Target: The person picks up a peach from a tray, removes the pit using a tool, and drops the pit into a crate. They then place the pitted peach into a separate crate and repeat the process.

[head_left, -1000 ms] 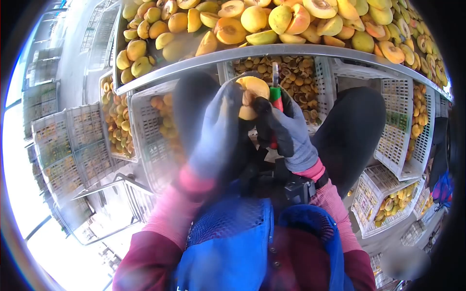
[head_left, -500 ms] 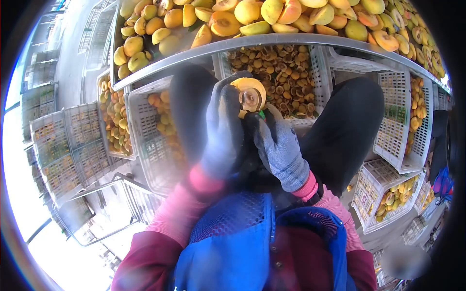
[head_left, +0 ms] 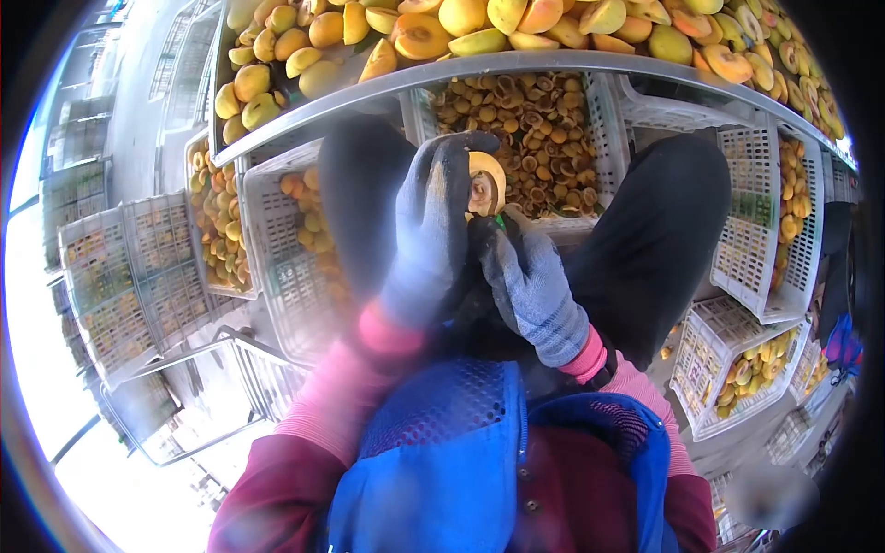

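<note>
Clamped in the gloved left hand (head_left: 426, 217) is a yellow peach half (head_left: 486, 182), its thumb-side fingers curled over the far edge and its palm pressed to the fruit's left flank. From where I stand, the cut face looks up toward the wearer's head, with a brownish hollow or pit at its middle; I can't tell which. The gloved right hand (head_left: 533, 290) comes in from below and to the right, fingers drawn together around a green handle (head_left: 500, 221), of which only a sliver shows. Whatever blade or tip it carries is hidden, so its long axis can't be read. The peach lies right of the left palm and just beyond the right fingertips, which sit by its near edge; the left hand bears it, and the right is nearer its lower rim.

Beyond the fruit, between the person's knees, stands a white plastic crate (head_left: 604, 138) filled with small brownish-orange fruit pieces (head_left: 539, 152), many hollowed like cups. Above that runs the metal edge of a worktable (head_left: 516, 63), heaped with halved and whole-looking yellow peaches (head_left: 420, 37). Another crate (head_left: 277, 244) stands by the left knee, and more slatted crates (head_left: 743, 212) of fruit flank the right.
</note>
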`<state>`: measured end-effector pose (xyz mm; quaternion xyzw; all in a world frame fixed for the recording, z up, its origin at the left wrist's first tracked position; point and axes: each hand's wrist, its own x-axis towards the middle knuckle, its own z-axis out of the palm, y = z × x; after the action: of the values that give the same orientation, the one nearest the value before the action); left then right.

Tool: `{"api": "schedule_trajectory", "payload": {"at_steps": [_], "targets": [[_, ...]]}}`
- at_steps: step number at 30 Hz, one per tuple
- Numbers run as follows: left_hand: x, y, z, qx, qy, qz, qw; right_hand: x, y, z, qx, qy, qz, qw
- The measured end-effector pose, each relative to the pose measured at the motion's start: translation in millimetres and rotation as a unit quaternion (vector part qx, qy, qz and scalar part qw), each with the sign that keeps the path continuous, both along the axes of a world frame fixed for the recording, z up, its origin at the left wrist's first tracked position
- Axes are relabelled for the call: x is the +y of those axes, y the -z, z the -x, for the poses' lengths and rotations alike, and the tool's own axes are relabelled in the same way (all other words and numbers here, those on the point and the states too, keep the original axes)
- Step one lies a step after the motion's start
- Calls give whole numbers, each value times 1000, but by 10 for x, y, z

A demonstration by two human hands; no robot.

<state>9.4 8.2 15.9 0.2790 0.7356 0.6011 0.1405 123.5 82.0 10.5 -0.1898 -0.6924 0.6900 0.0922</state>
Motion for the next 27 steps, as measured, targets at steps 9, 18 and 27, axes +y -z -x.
{"api": "schedule_trajectory", "payload": {"at_steps": [9,18,27], "targets": [[46,-104,57,122,74,21,990,173,-199,24,-108,-19,447,888],[-83,-82,195,144,150,127,970,187,-252,66,-139,-30,509,849],[23,40,26,-133,93,-52,985,126,41,-11,21,-157,886,437]]}}
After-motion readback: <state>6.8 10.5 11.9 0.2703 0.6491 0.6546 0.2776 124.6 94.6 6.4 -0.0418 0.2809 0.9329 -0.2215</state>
